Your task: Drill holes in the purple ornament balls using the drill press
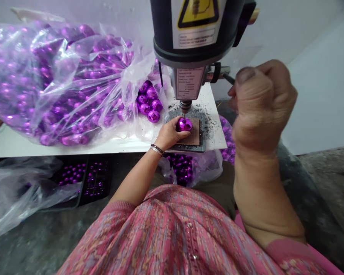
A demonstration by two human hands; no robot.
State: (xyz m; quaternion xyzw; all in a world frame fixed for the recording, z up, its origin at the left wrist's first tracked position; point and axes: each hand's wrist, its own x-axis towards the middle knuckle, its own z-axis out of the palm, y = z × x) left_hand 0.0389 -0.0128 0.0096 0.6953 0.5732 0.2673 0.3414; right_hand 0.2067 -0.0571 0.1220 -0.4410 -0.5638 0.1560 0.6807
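Head camera view: the left hand (168,134) is pinching one purple faceted ball (185,125), the thumb bearing on its near side and the fingers on its left and far side, with no gap showing. This ball is sitting directly beneath one drill bit (185,115); whether the tip is touching cannot be told. Being nearly round, the ball is presenting no clear long axis. The left hand is lying nearer to it; the right hand (262,105) is standing well apart, higher and to the right, its fingers curling tightly around one feed lever (228,79). Under the ball, one brown board (193,136) is resting on one grey base plate (203,142), with dark shavings (210,121) scattering around it, their number beyond counting. Further left, roughly seven or more loose balls (153,116) are clustering at the mouth of one large clear plastic bag (74,76), whose many balls are defying a count. Below the one white tabletop (126,149), another clear bag (208,172) is holding further purple balls, also uncountable.
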